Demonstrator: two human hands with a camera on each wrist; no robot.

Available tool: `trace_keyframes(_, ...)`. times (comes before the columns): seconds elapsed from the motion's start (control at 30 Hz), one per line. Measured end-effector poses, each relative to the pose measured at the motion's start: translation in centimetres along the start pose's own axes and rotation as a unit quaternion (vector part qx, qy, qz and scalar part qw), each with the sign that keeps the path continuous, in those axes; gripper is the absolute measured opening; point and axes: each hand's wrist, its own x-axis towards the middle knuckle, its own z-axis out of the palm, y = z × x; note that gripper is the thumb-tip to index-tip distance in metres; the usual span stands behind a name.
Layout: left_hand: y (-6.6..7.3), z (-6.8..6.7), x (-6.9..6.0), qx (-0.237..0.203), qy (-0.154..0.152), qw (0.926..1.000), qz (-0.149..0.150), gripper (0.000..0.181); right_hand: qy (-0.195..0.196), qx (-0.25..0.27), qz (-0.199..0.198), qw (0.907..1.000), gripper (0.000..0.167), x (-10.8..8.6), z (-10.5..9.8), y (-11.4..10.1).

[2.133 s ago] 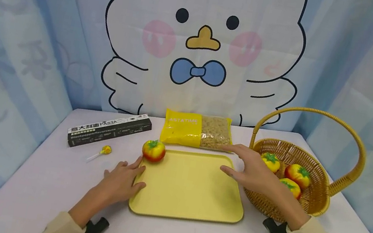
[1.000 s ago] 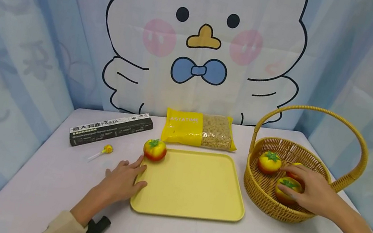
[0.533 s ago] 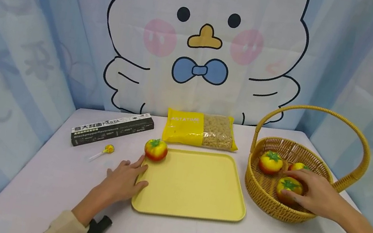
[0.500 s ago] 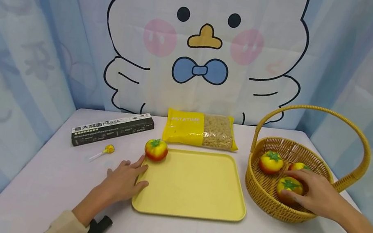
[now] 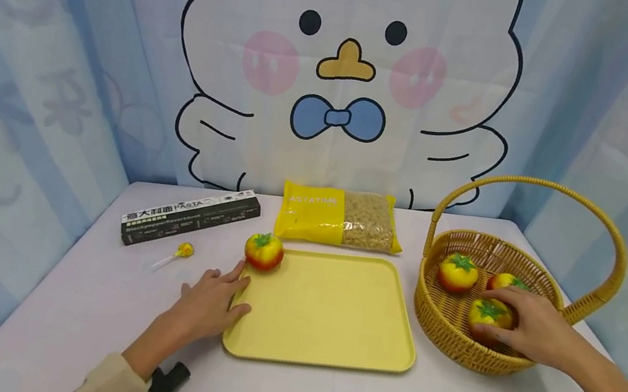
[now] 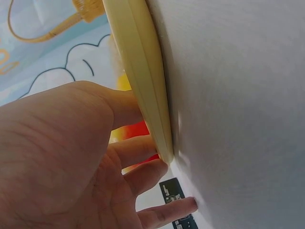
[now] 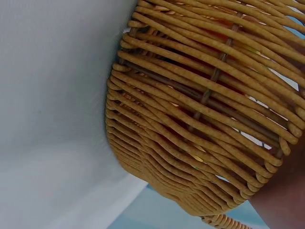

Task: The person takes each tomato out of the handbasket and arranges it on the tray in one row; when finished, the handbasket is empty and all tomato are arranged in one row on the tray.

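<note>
My left hand (image 5: 208, 303) rests on the left edge of the yellow tray (image 5: 325, 310), fingers spread; in the left wrist view its fingers touch the tray's rim (image 6: 145, 71). A red-yellow toy tomato (image 5: 263, 251) sits at the tray's back left corner. On the right, my right hand (image 5: 537, 326) reaches into the wicker basket (image 5: 452, 343), thumb and fingers around the nearest tomato (image 5: 490, 315). Two more tomatoes (image 5: 458, 273) lie beside it, one partly behind the hand. The basket's woven wall (image 7: 190, 105) hides the fingers in the right wrist view.
Behind the tray lies a yellow pasta bag (image 5: 341, 218). A black and white pasta box (image 5: 190, 218) is at the back left, with a lollipop (image 5: 185, 249) in front of it. The basket's tall handle (image 5: 543, 184) arches above its rim. Patterned curtains surround the table.
My right hand has moved from above the tray's right side into the basket and closed around a tomato. The left hand has kept its place on the tray.
</note>
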Motion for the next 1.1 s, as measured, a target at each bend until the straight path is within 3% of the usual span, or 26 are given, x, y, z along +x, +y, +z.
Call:
trace_keyframes(0.5,0.0,0.2,0.1,-0.003,-0.002,1.0000,-0.003,0.064,0.034,-0.006,-0.017,0.9992,0.056,0.6,-1.1,-1.0)
trace_keyframes(1.1,-0.1,-0.1,0.1,-0.001,0.000,1.0000,-0.001,0.062,0.051,0.030,-0.020,0.9980,0.053,3.3,-2.3,-4.0)
